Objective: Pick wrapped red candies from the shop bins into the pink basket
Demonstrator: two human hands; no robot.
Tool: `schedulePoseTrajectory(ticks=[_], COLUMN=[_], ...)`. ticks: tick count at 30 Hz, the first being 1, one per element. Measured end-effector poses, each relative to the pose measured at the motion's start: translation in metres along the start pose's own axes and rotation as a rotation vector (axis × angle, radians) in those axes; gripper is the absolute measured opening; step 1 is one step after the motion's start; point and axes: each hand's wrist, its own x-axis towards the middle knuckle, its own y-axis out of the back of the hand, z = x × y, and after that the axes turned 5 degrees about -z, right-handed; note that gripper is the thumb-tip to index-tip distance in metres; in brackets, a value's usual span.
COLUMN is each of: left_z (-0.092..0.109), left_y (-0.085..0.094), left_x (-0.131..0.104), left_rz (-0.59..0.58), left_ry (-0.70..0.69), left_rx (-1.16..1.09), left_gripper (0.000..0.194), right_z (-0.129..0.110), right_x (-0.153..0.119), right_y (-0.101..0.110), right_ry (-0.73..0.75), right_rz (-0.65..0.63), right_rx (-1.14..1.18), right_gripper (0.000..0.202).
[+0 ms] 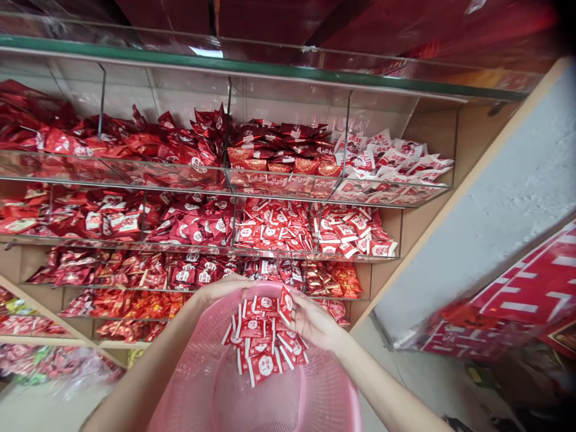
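A pink plastic mesh basket (333, 390) is tilted up in front of the shelves. Small red and white wrapped packets (263, 363) lie in a heap against its far side. My left hand (227, 288) is closed over the far left part of the basket's rim. At the right side of the heap, my right hand (315, 321) pinches one red packet (286, 306) between thumb and fingers, just inside the rim. What the packets contain is hidden by the wrappers.
Clear-fronted shelf bins hold red packets (274, 225), white-and-red packets (391, 159) and orange packets (153, 305). A glass shelf edge (270, 69) runs across above. A grey wall (486, 198) stands at right, with red and white printed packages (522, 288) beside it.
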Motion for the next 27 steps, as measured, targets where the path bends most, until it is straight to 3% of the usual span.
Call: schedulePoseTrajectory(ticks=[2, 7, 10, 15, 21, 27], left_z=[-0.001, 0.000, 0.001, -0.001, 0.000, 0.005], left_y=[0.000, -0.001, -0.001, 0.000, -0.001, -0.005], left_x=[0.000, 0.001, 0.002, 0.003, 0.001, -0.003], left_rz=[-0.009, -0.040, -0.052, -0.040, -0.042, -0.060], left_ry=[-0.035, -0.072, -0.079, -0.064, -0.048, -0.054], left_rx=[-0.041, -0.094, -0.079, -0.094, -0.109, -0.109], left_gripper=[0.039, 0.039, 0.040, 0.039, 0.040, 0.037], right_z=[-0.001, -0.004, -0.005, -0.005, 0.006, 0.015], right_x=[-0.003, -0.008, -0.014, -0.017, -0.003, 0.008], right_y=[0.000, -0.002, -0.003, 0.004, 0.022, 0.002], right_ry=[-0.027, -0.080, -0.083, 0.057, 0.326, 0.329], right_rz=[-0.014, 0.095, 0.064, -0.084, -0.087, -0.171], right_rx=[0.004, -0.090, -0.224, -0.688, -1.083, -1.344], right_gripper=[0.015, 0.022, 0.028, 0.037, 0.031, 0.019])
